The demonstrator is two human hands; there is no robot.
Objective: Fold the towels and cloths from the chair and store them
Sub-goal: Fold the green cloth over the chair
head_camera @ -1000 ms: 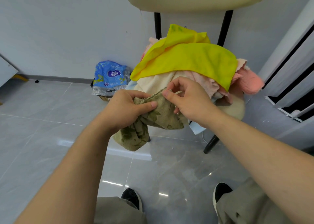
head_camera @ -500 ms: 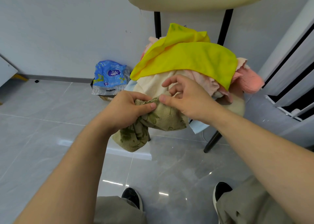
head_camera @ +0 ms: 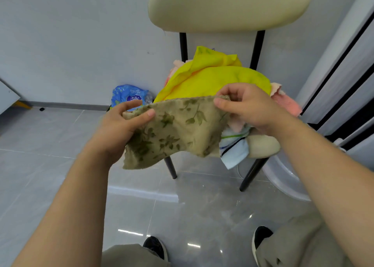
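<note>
Grey floor tiles (head_camera: 50,137) shine below the chair (head_camera: 228,7) heaped with cloths (head_camera: 218,82), and in front of it the left hand (head_camera: 121,125) and right hand (head_camera: 247,106) each pinch a top corner of the leafy towel (head_camera: 178,131), which may drop if one pinch slips.

A blue plastic package (head_camera: 129,96) lies on the glossy grey tile floor (head_camera: 50,145) beside the wall (head_camera: 70,33).

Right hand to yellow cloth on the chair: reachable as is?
Probably, once freed. The yellow cloth lies uncovered on top, just behind the right hand, but that hand pinches the leaf-print towel and must let go.
</note>
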